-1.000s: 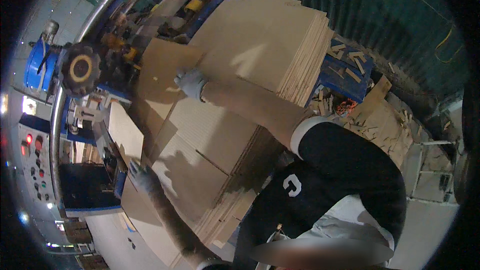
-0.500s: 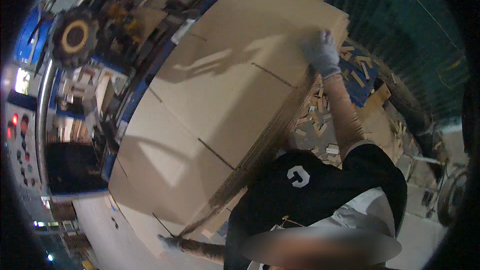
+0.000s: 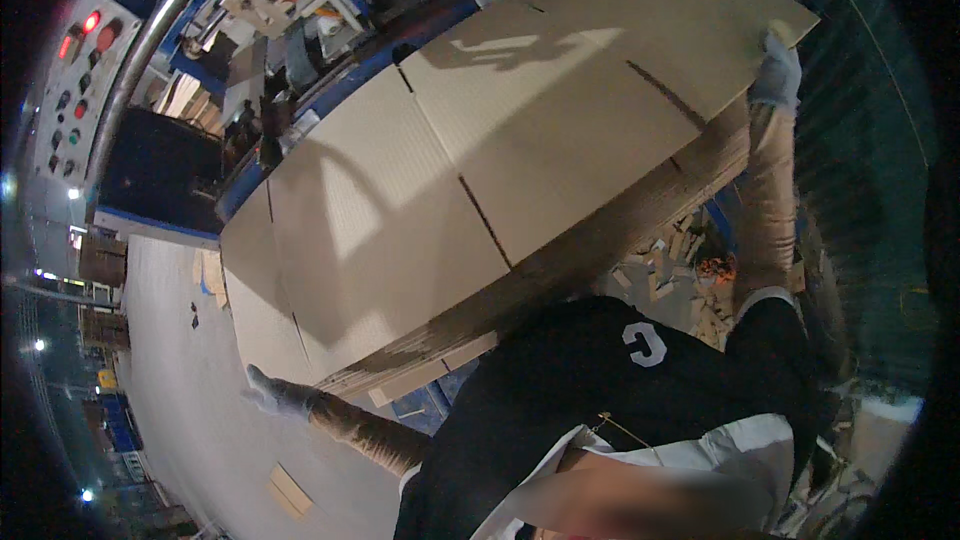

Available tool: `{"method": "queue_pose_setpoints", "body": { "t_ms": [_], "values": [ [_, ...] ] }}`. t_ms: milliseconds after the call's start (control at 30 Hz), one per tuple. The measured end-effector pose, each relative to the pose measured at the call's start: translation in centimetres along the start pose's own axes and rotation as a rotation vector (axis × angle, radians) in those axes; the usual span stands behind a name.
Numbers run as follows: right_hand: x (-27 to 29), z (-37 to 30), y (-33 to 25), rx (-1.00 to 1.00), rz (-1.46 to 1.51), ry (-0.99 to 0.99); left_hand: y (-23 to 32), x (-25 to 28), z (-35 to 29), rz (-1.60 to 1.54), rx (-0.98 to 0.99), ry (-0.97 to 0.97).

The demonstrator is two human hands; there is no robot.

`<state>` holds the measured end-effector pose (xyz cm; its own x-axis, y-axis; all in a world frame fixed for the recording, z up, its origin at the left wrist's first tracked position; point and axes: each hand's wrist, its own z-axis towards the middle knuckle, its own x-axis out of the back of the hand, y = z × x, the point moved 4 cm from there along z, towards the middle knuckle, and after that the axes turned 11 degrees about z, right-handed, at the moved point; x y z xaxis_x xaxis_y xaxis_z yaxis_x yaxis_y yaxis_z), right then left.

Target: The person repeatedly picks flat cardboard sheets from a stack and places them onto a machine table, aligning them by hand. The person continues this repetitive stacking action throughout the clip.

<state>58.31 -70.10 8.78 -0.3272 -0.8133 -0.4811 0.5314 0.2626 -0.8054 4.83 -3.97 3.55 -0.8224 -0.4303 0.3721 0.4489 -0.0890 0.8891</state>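
Observation:
A large flat cardboard sheet point(image 3: 400, 190) with dark slots cut in its edges lies on top of a thick stack of the same sheets point(image 3: 560, 280). My right hand point(image 3: 778, 78), in a pale glove, is closed on the sheet's right end near its far corner, with the fingertips partly hidden. At the left end, my gloved left hand point(image 3: 282, 398) is beside the near corner, fingers stretched out. Whether it touches the edge I cannot tell. Brown sleeves cover both forearms.
A machine with a blue frame point(image 3: 330, 105) runs along the stack's far side. A control panel point(image 3: 80, 95) with lit red buttons and a metal rail point(image 3: 150, 40) stand at the left. Cardboard scraps point(image 3: 665, 260) litter the floor between stack and right arm. A green corrugated wall point(image 3: 870, 190) rises at right.
The view has turned, showing more floor at left. My right hand has moved from the sheet's upper surface to its far right corner. My left hand stays by the left corner, fingers now stretched.

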Motion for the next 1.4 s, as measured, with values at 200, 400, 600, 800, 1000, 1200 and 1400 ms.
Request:
{"method": "queue_pose_setpoints", "body": {
  "t_ms": [200, 400, 600, 800, 1000, 1200, 1400],
  "values": [
    [-4.4, -0.5, -6.6, -0.010, -0.068, -0.284, -1.0, 2.2, -0.7, -0.106, 0.228, 0.196],
    [-2.4, -14.7, -9.2, 0.278, -0.555, -0.350, -4.1, -0.8, 2.4, -0.719, 0.270, -0.378],
    [-3.9, -26.5, -6.3, 0.679, -0.763, -1.426, 0.5, 0.1, -3.6, -0.532, -0.064, -0.536],
    [-6.2, -29.1, -2.8, 0.733, -0.724, -1.768, 6.1, -2.1, -15.8, 0.402, -1.474, -0.885],
    [-5.8, -27.3, 0.9, 0.656, -0.802, -1.905, 6.3, -3.8, -15.1, 0.465, -1.579, -0.941],
    [-9.8, -21.5, 3.5, 0.618, -0.847, -1.666, 7.8, -7.0, -13.7, 0.359, -1.575, -0.888],
    [-14.0, -17.1, 5.2, 0.516, -1.132, -1.580, 9.1, -10.3, -14.9, 0.236, -1.647, -0.799]
  ]
}}
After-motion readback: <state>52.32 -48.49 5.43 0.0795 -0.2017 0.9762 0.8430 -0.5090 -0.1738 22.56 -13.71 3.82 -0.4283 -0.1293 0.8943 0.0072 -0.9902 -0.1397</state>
